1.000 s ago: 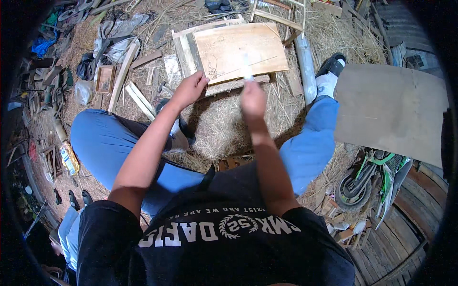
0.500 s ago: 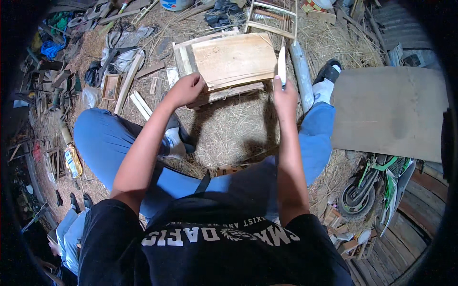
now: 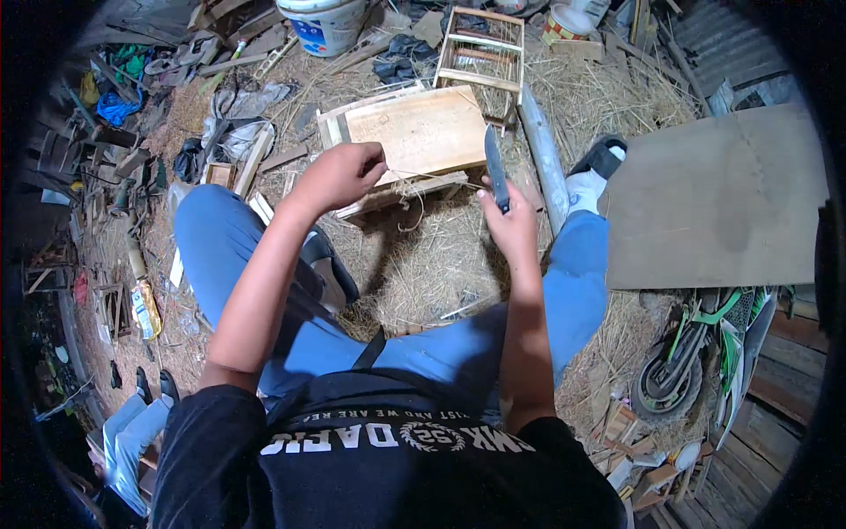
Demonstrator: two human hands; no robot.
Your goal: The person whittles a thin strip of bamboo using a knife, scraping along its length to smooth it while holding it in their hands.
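Observation:
A low wooden bench with a pale board top (image 3: 414,132) stands in front of me between my feet. My right hand (image 3: 514,222) is closed around the dark handle of a knife (image 3: 495,163), whose blade points up and away beside the board's right end. Over the bench's near left corner, my left hand (image 3: 339,179) has its fingers pinched together on the end of a thin, pale, cord-like strand (image 3: 432,175). It runs toward my right hand, and a loose curl hangs below the board's near edge. Whether the right fingers also grip it is unclear.
Straw covers the ground. Beyond the bench are a slatted wooden frame (image 3: 480,48) and a white bucket (image 3: 324,26). A pale roll (image 3: 546,159) lies by my right foot, near a large brown sheet (image 3: 714,203). A green motorbike (image 3: 705,344) and another person's legs (image 3: 132,441) are nearby.
The knife has turned from upright to leaning left, and my right hand has come nearer to me. My left hand has lifted off the board's near left corner. The view has shifted slightly.

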